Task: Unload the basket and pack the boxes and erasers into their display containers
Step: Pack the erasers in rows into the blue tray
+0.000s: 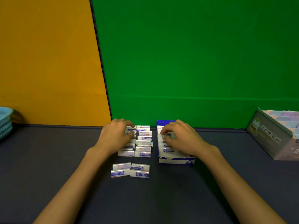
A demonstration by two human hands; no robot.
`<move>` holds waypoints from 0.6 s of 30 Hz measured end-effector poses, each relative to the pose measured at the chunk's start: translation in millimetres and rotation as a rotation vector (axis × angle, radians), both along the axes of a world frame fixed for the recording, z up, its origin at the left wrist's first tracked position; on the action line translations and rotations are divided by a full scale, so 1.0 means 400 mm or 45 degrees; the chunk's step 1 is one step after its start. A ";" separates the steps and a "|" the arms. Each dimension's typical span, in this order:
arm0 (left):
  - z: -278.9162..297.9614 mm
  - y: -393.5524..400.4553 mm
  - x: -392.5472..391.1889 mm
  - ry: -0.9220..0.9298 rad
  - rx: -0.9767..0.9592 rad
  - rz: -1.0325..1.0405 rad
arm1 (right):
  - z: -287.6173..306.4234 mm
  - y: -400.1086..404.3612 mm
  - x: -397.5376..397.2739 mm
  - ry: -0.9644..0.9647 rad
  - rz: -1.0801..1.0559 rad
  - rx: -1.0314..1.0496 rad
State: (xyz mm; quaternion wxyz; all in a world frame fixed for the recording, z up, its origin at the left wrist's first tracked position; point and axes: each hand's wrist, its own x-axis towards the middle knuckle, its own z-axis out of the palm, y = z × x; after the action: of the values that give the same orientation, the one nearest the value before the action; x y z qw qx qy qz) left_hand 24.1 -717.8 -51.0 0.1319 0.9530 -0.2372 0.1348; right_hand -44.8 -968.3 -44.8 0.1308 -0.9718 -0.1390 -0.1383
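Left hand [115, 136] is curled on an eraser [130, 132] atop the bench [48, 159] pile. An eraser is pinched by right hand [179, 139] fingers inside the blue box [176, 161]. Basket [5, 122] sits far left.

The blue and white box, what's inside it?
The blue and white display box holds white erasers in blue-printed sleeves, packed in a row. The right hand pinches one eraser over the box and hides the right side, so what lies there cannot be seen.
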 end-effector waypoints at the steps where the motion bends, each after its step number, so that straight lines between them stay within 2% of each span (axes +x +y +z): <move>1: -0.004 0.018 0.012 0.019 0.006 0.020 | 0.000 0.013 0.010 0.001 0.010 0.003; 18: -0.050 0.049 0.126 0.075 0.020 -0.052 | -0.014 0.130 0.157 0.002 -0.005 -0.170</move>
State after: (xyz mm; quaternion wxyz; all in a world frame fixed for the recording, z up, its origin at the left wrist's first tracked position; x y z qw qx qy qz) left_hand 74.4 -698.2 -71.0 0.1341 0.9524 -0.2539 0.1021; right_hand 18.2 -916.2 -50.5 0.0654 -0.9788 -0.1458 -0.1283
